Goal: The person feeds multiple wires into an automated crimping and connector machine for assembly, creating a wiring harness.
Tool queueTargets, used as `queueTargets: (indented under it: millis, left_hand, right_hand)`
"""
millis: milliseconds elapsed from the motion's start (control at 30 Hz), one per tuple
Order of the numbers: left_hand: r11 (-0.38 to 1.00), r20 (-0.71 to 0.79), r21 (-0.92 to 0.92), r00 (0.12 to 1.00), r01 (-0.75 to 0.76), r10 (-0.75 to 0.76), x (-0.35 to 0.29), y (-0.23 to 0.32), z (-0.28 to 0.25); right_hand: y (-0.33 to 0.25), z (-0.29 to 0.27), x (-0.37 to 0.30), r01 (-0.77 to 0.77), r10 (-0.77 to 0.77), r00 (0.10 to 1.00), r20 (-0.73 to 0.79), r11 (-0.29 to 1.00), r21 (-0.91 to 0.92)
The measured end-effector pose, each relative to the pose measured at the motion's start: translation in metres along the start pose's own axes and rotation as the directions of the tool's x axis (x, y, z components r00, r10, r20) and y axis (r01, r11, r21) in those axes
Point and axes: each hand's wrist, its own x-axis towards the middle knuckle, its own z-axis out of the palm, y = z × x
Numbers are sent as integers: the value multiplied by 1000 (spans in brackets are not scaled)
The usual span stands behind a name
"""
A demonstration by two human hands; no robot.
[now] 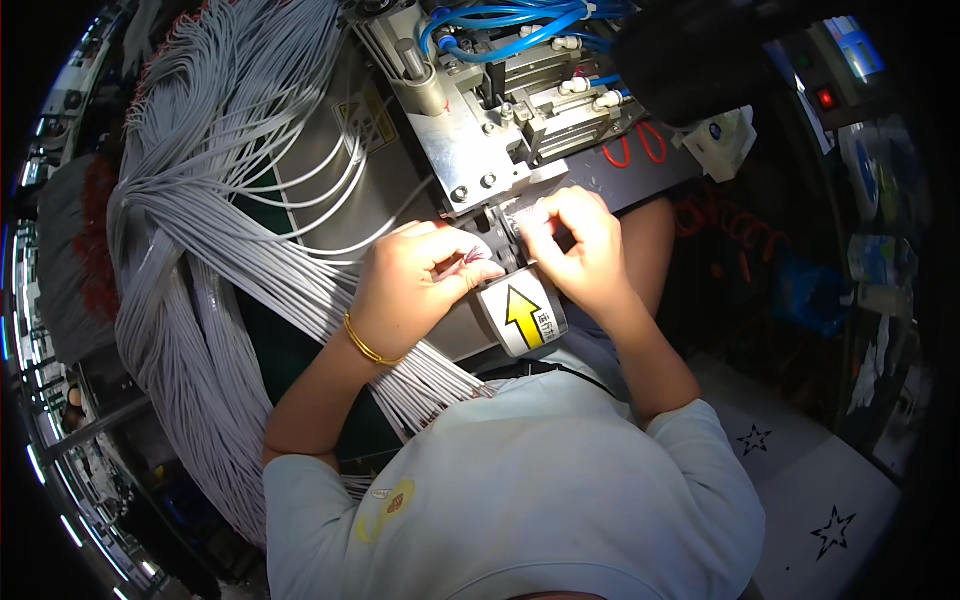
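My left hand (402,283) is closed in a pinch at the front of a metal pneumatic machine (447,150). Between its thumb and forefinger is a grey cable's stripped end (470,258), with fine dark-red wires showing. My right hand (585,248) is also closed, its fingertips pressed together beside the machine's dark clamping head (502,235). Whatever those fingers hold is too small to make out. Just below both hands, a white round housing (524,315) bears a yellow arrow pointing toward the clamping head.
A large bundle of grey cables (225,215) spreads across the left side and passes under my left forearm. Blue air hoses (500,18) loop over the machine. Red coiled tubing (725,222) hangs to the right, near a white packet (722,140). A red-lit switch (825,97) glows farther right.
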Motion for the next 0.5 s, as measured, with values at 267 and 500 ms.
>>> queueTargets:
  millis: [267,500]
  left_hand:
    - [980,112,169,990,-100,82,1,1,-11]
    - [994,-32,18,994,-107,107,-1,3,-9]
  right_hand:
    - [-28,1,7,295,-304,952,26,938,185]
    - [-27,1,4,245,-248,969,2,959,142]
